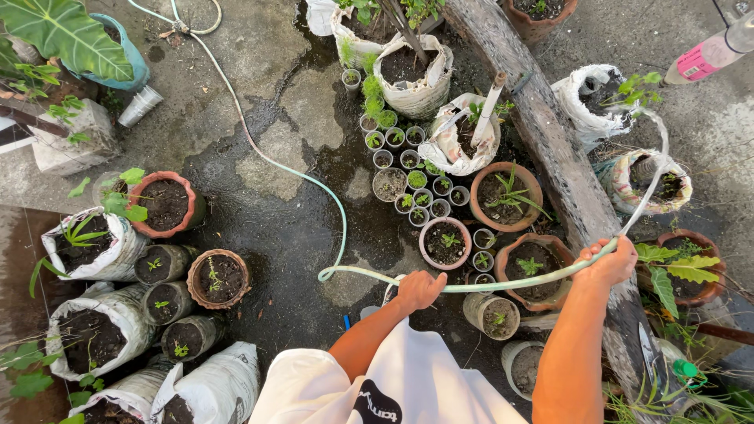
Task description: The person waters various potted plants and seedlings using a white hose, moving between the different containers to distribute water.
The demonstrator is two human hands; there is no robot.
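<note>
While seen from head camera, pale green hose [503, 284] runs roughly left-right between both hands, long axis nearly level. Left hand [419, 289] closed round hose near its bend. Right hand [609, 263] closed round hose further along; beyond it hose arcs up over white soil sack [652, 182]. Hose thin, flexible, trailing across wet concrete [275, 228]. Terracotta pot [534, 271] just below.

Two hands, left [419, 289] and right [609, 265], grip one hose [267, 159]. Five clay pots sit right of it, two left. One log [550, 149]. One pink bottle [707, 55].
</note>
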